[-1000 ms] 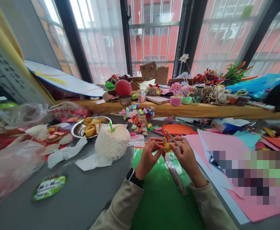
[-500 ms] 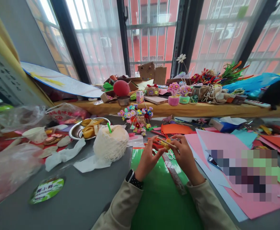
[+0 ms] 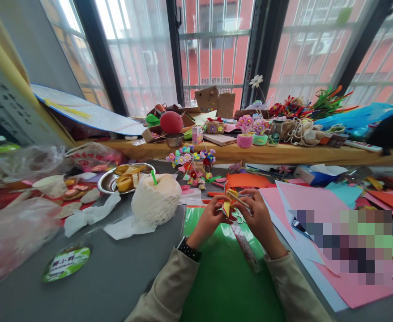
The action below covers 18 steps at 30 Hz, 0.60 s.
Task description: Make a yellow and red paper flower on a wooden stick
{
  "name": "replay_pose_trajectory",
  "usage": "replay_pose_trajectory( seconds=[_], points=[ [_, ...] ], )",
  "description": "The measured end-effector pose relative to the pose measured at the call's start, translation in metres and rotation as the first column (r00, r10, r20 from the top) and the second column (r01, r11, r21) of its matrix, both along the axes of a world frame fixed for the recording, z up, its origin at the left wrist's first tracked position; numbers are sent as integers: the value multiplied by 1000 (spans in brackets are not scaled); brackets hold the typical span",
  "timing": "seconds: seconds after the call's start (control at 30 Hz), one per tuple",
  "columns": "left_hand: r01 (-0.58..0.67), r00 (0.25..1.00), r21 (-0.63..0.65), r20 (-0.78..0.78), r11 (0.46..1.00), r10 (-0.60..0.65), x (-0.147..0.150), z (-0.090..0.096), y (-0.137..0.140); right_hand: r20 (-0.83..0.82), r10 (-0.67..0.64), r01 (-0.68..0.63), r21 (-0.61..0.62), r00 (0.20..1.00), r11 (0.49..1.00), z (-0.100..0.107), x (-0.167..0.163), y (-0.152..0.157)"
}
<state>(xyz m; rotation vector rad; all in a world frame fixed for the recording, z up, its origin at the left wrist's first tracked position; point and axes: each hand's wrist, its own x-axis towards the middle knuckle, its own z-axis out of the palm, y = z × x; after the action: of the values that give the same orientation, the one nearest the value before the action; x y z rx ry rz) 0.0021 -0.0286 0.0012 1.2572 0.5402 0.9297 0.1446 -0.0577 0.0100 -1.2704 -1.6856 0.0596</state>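
My left hand (image 3: pixel 210 221) is closed in a pinch on a small yellow paper piece (image 3: pixel 228 206), which looks folded and has a darker edge. In my right hand (image 3: pixel 255 219), also closed, is a thin pale stick (image 3: pixel 239 200) whose tip reaches to the yellow piece. Both hands are over a shiny green sheet (image 3: pixel 230 286). Just below the fingers lie white-handled scissors (image 3: pixel 239 218), partly hidden, and a patterned ruler-like strip (image 3: pixel 246 248). Orange paper (image 3: pixel 248 180) lies behind the hands.
On the left stand a netted white coconut (image 3: pixel 156 201) with a green straw and a metal bowl (image 3: pixel 102 183) of yellow-brown pieces. Pink paper (image 3: pixel 351 286) and a phone (image 3: pixel 300 226) lie right. Behind are a bunch of small craft flowers (image 3: pixel 191 163) and a crowded wooden sill (image 3: pixel 143 154).
The yellow paper piece has turned between my fingers, so a longer upright face of it now shows. My left hand has rolled slightly and sits a little lower.
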Motion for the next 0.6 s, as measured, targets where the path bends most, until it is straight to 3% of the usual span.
replay_pose_trajectory(
  seconds=[0.37, 0.6],
  points=[
    [43, 999, -85, 9, 995, -43, 0, 0, -1, -51, -6, 6, -6, 999, 1000, -2, 1, 3],
    [200, 975, -233, 145, 952, -170, -3, 9, -9, 63, -3, 2, 18, 998, 1000, -2, 3, 1]
  ],
)
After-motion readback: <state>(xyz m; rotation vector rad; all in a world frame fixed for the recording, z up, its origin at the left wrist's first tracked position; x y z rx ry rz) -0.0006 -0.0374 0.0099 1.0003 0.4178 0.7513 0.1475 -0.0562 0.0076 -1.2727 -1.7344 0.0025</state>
